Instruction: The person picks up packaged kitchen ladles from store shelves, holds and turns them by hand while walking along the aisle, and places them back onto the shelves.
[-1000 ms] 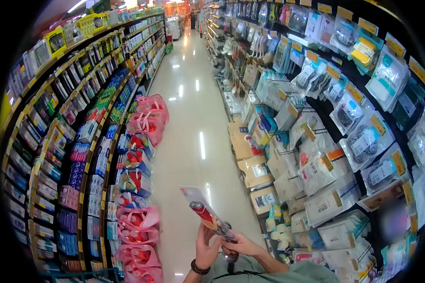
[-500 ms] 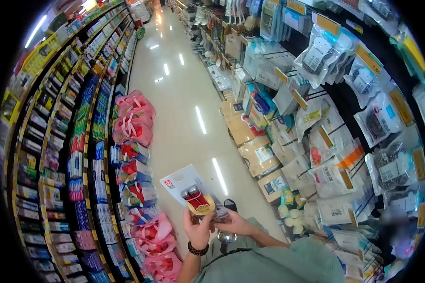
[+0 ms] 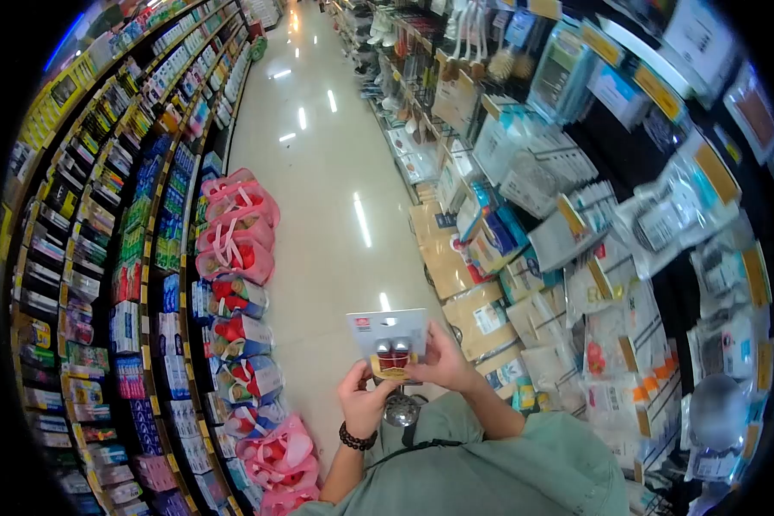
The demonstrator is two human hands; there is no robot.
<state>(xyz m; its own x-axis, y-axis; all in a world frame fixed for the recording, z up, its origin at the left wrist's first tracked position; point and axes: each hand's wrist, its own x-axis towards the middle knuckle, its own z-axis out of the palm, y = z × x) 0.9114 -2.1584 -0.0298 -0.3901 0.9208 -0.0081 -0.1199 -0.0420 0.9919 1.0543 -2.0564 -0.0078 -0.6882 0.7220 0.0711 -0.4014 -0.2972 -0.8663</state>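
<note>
Both hands hold up a blister pack (image 3: 387,323): a pale backing card with a hang hole, carrying two dark red cylinders with silver caps above a yellow label. The fingers of my left hand (image 3: 364,399) close on its lower left edge. On the other side, my right hand (image 3: 446,361) grips the lower right edge with the thumb across the front. Just below the hands shows a round, shiny metal piece (image 3: 402,411) with a perforated look; what it belongs to and whether a hand holds it, I cannot tell. A dark beaded bracelet (image 3: 357,437) circles my left wrist.
Along the left, shelves (image 3: 150,284) carry rows of boxed goods, with pink bags (image 3: 239,245) standing at their foot. On the right, a hook rack holds bagged goods (image 3: 662,219) and cutting boards (image 3: 477,314). A shiny-floored aisle (image 3: 314,189) runs ahead.
The pack has moved right and turned from a tilt to nearly level, facing me. My right hand has shifted up onto its right edge. The camera view has turned slightly.
</note>
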